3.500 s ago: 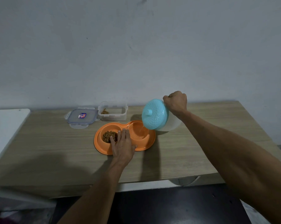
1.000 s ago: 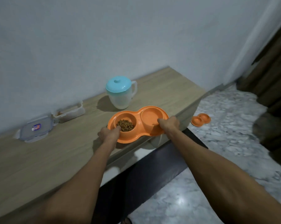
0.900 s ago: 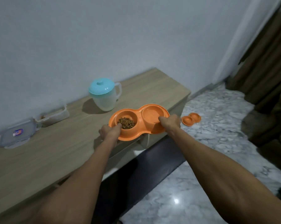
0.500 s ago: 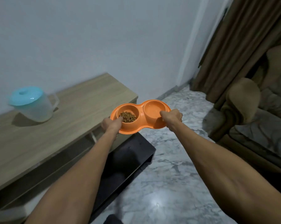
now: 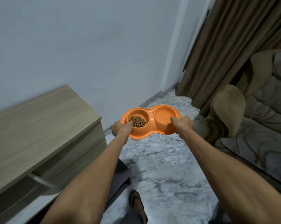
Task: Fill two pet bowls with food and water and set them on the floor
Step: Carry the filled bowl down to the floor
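An orange double pet bowl is held level in the air above the marble floor, past the end of the wooden table. Its left cup holds brown kibble; its right cup looks wet, the water barely visible. My left hand grips the bowl's left rim, thumb at the kibble cup. My right hand grips the right rim. The second orange bowl seen earlier on the floor is out of view, as is the jug.
A brown padded sofa stands at the right, with brown curtains behind it. The white wall runs along the back. A dark low shelf juts out under the table, and my sandalled foot is on the floor at the bottom.
I stopped pouring, set the jug down and took the bowl in both hands. It has come off the table and swung right, out over the floor; the view turned with it.
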The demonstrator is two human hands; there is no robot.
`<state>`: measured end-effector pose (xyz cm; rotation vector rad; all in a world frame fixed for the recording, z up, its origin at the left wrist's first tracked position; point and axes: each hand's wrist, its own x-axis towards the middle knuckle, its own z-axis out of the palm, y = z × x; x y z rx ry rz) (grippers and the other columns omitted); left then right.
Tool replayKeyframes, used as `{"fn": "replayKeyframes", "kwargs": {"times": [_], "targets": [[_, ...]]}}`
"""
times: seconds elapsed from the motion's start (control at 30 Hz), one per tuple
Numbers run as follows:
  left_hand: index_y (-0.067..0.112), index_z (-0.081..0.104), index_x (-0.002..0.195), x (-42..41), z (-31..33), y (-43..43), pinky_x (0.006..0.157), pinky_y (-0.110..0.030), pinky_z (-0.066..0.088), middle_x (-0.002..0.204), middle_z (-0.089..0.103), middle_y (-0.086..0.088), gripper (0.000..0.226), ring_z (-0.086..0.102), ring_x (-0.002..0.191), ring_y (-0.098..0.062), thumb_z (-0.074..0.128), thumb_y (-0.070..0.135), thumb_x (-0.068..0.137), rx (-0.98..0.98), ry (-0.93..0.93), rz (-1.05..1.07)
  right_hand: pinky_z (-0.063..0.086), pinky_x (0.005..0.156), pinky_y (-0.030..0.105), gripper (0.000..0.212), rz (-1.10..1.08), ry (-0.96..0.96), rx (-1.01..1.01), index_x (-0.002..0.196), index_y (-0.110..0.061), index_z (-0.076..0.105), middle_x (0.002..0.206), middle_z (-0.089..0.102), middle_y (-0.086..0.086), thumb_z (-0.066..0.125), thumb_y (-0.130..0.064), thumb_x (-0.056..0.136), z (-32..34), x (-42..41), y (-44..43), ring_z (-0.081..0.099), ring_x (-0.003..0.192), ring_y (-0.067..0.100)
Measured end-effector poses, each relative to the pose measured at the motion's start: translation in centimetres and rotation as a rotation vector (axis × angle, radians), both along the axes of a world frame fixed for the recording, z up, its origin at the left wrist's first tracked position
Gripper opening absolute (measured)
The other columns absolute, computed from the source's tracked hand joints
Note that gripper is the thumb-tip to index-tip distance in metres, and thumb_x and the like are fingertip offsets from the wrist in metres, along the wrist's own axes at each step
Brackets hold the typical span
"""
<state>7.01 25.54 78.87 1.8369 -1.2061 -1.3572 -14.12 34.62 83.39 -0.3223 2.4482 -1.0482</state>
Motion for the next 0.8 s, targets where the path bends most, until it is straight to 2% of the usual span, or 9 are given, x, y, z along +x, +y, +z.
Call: {"fn": "replayKeyframes", "kwargs": {"times": [0.07, 0.13, 0.27, 0.37, 0.5, 0.6, 0.67, 0.73, 0.8], "targets": [[0.008, 0.063, 0.076, -2.6, -0.9, -2.3, 0.074, -0.047, 0.061, 0.108, 0.065, -0.021, 0.036, 0.068, 0.086, -0.038, 0.072, 0.04, 0.062, 0.012, -0.016, 0.008, 0.057, 0.082, 0.053, 0.062, 0.005, 0.01, 0.024, 0.119, -0.002, 0.055, 0.126, 0.053, 0.02, 0.069, -0.038, 0.07, -0.4, -2.3, -2.4, 0.058, 0.105, 0.042], [0.009, 0.063, 0.073, -4.9, -1.4, -4.6, 0.071, -0.045, 0.061, 0.106, 0.066, -0.021, 0.034, 0.068, 0.084, -0.037, 0.072, 0.04, 0.062, 0.022, -0.016, 0.023, 0.056, 0.086, 0.053, 0.063, 0.01, 0.005, 0.029, 0.125, -0.002, 0.051, 0.129, 0.051, 0.02, 0.07, -0.037, 0.076, -1.1, -4.6, -4.9, 0.056, 0.109, 0.042], [0.007, 0.064, 0.071, -8.4, -2.4, -9.0, 0.064, -0.04, 0.059, 0.102, 0.067, -0.022, 0.036, 0.069, 0.08, -0.036, 0.07, 0.042, 0.061, 0.037, -0.05, 0.05, 0.055, 0.084, 0.049, 0.06, 0.068, 0.017, 0.045, 0.121, -0.002, 0.054, 0.124, 0.054, 0.019, 0.068, -0.039, 0.074, -2.5, -8.3, -10.2, 0.058, 0.106, 0.04], [0.01, 0.064, 0.068, -10.1, -3.3, -11.7, 0.069, -0.042, 0.06, 0.099, 0.068, -0.023, 0.036, 0.069, 0.084, -0.037, 0.067, 0.044, 0.055, 0.046, -0.088, 0.099, 0.052, 0.082, 0.045, 0.056, 0.111, 0.005, 0.047, 0.118, -0.002, 0.053, 0.124, 0.053, 0.019, 0.069, -0.036, 0.076, -3.8, -10.1, -13.8, 0.057, 0.106, 0.04], [0.011, 0.068, 0.073, -11.9, -4.8, -15.2, 0.061, -0.032, 0.045, 0.102, 0.066, -0.019, 0.027, 0.067, 0.08, -0.032, 0.074, 0.036, 0.068, 0.066, -0.092, 0.181, 0.052, 0.085, 0.046, 0.053, 0.181, -0.044, 0.046, 0.118, -0.004, 0.052, 0.127, 0.049, 0.015, 0.069, -0.034, 0.078, -6.8, -12.1, -19.1, 0.057, 0.106, 0.038], [0.013, 0.068, 0.076, -13.3, -8.1, -17.6, 0.066, -0.034, 0.052, 0.096, 0.069, -0.015, 0.022, 0.069, 0.082, -0.031, 0.074, 0.033, 0.07, 0.083, -0.074, 0.265, 0.052, 0.089, 0.048, 0.054, 0.263, -0.053, 0.053, 0.12, -0.004, 0.053, 0.127, 0.05, 0.015, 0.069, -0.034, 0.078, -10.0, -13.6, -23.6, 0.058, 0.106, 0.037], [0.012, 0.072, 0.083, -14.3, -10.9, -18.8, 0.073, -0.04, 0.059, 0.092, 0.071, -0.013, 0.032, 0.07, 0.084, -0.029, 0.072, 0.036, 0.062, 0.092, -0.066, 0.367, 0.052, 0.09, 0.048, 0.056, 0.328, -0.066, 0.063, 0.123, -0.005, 0.052, 0.128, 0.05, 0.014, 0.069, -0.033, 0.078, -12.6, -14.5, -26.5, 0.058, 0.106, 0.036], [0.007, 0.072, 0.091, -15.5, -13.5, -19.6, 0.07, -0.037, 0.056, 0.094, 0.07, -0.013, 0.038, 0.067, 0.084, -0.027, 0.071, 0.032, 0.063, 0.117, -0.081, 0.468, 0.051, 0.091, 0.047, 0.057, 0.397, -0.077, 0.09, 0.127, -0.005, 0.05, 0.13, 0.048, 0.013, 0.069, -0.03, 0.079, -15.8, -15.3, -29.1, 0.057, 0.107, 0.034], [0.003, 0.07, 0.097, -16.6, -16.7, -20.3, 0.069, -0.032, 0.048, 0.092, 0.068, -0.012, 0.028, 0.065, 0.086, -0.026, 0.072, 0.02, 0.076, 0.143, -0.075, 0.552, 0.049, 0.094, 0.046, 0.059, 0.468, -0.083, 0.117, 0.13, -0.005, 0.05, 0.132, 0.047, 0.013, 0.07, -0.028, 0.079, -19.7, -16.1, -31.2, 0.057, 0.11, 0.035]]}}
